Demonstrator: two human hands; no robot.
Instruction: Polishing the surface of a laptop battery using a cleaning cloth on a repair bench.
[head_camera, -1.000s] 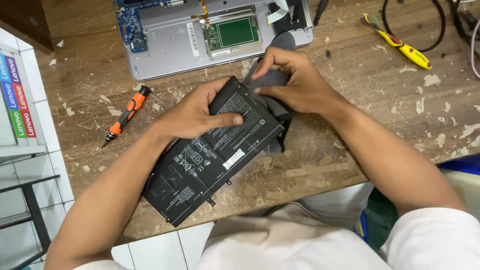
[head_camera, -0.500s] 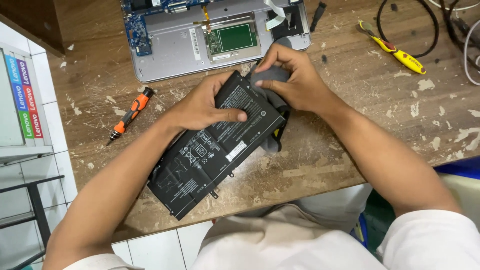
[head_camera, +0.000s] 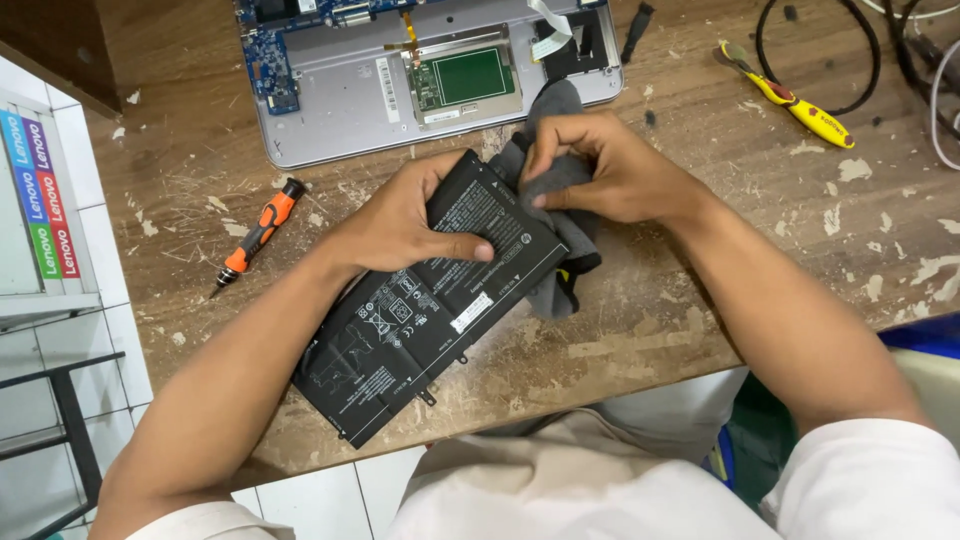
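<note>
A flat black laptop battery (head_camera: 420, 310) lies slantwise on the worn wooden table (head_camera: 720, 320), its near corner over the front edge. My left hand (head_camera: 400, 215) presses down on its upper half, thumb across the label. My right hand (head_camera: 610, 165) grips a dark grey cloth (head_camera: 565, 190) bunched at the battery's far right corner; the cloth drapes down beside and under the battery. Behind them lies an opened silver laptop base (head_camera: 420, 80) with a blue circuit board and a green touchpad board showing.
An orange and black screwdriver (head_camera: 255, 235) lies left of the battery. A yellow-handled tool (head_camera: 795, 100) and black cables (head_camera: 850, 60) sit at the far right. A white shelf with coloured stripes (head_camera: 45, 200) stands at the left, tiled floor below.
My right hand has shifted slightly on the cloth at the battery's corner, fingers now pinching it. The left hand and battery stay about where they were.
</note>
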